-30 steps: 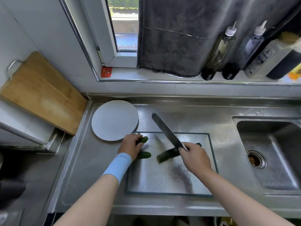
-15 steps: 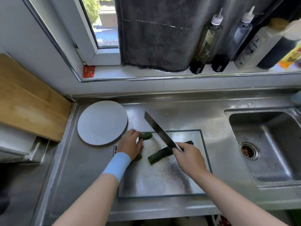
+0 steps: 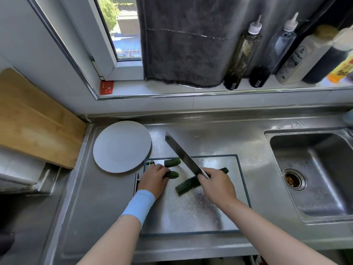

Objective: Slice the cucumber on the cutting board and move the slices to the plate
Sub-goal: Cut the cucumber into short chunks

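Note:
A steel cutting board (image 3: 191, 213) lies on the counter. My left hand (image 3: 153, 179), with a blue wristband, holds a short cucumber piece (image 3: 172, 175) down at the board's left side. Another short piece (image 3: 172, 162) lies just behind it, and tiny green bits (image 3: 150, 163) sit at the board's far left corner. A long cucumber piece (image 3: 186, 186) lies diagonally in the middle, partly hidden under my right hand (image 3: 217, 185). That hand grips a knife (image 3: 181, 153), its blade raised and pointing away to the left. A round grey plate (image 3: 122, 146) sits empty behind the board's left corner.
A sink (image 3: 313, 175) with a drain lies to the right. A wooden board (image 3: 36, 119) leans at the left. Several bottles (image 3: 242, 54) and a dark towel (image 3: 183, 41) stand on the window sill behind.
My left hand slid from the rear cucumber piece onto the nearer one. The knife stayed raised in my right hand. The camera view shifted slightly left.

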A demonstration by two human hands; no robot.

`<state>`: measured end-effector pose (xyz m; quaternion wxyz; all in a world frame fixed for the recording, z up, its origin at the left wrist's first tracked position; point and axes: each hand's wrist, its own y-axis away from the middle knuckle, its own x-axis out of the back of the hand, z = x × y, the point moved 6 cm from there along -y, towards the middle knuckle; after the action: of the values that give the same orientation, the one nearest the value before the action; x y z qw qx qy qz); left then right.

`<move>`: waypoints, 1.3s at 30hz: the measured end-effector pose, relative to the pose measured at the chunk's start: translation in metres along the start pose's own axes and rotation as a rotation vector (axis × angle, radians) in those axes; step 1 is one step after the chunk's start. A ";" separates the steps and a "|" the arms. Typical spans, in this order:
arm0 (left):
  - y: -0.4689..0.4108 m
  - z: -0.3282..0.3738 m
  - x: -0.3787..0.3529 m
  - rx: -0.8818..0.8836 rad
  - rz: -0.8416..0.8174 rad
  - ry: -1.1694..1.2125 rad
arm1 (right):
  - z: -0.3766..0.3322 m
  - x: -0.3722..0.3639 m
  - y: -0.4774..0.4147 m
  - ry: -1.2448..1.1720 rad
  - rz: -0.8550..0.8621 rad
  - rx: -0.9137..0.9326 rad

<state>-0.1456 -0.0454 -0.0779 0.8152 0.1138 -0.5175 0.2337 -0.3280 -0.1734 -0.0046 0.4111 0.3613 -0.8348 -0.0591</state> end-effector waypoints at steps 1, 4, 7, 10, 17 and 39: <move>-0.006 0.004 -0.002 0.009 0.008 0.001 | 0.002 0.001 0.000 0.001 0.004 -0.005; -0.016 0.011 -0.007 0.084 0.049 0.014 | 0.009 0.005 -0.001 -0.008 0.009 -0.020; -0.010 0.022 -0.004 0.115 0.135 0.082 | 0.014 0.010 0.000 -0.005 0.014 -0.022; 0.006 0.049 -0.010 0.009 0.099 0.125 | 0.018 0.012 0.001 -0.002 0.027 -0.025; 0.030 0.052 -0.030 -0.054 -0.074 0.083 | 0.020 0.005 0.005 -0.014 -0.030 -0.002; 0.083 0.031 -0.028 -0.153 0.216 0.078 | 0.021 -0.043 0.038 0.363 -0.197 0.172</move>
<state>-0.2219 0.0058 -0.0944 0.8112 -0.0142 -0.5110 0.2839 -0.3471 -0.1215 -0.0304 0.5145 0.4794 -0.7099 0.0383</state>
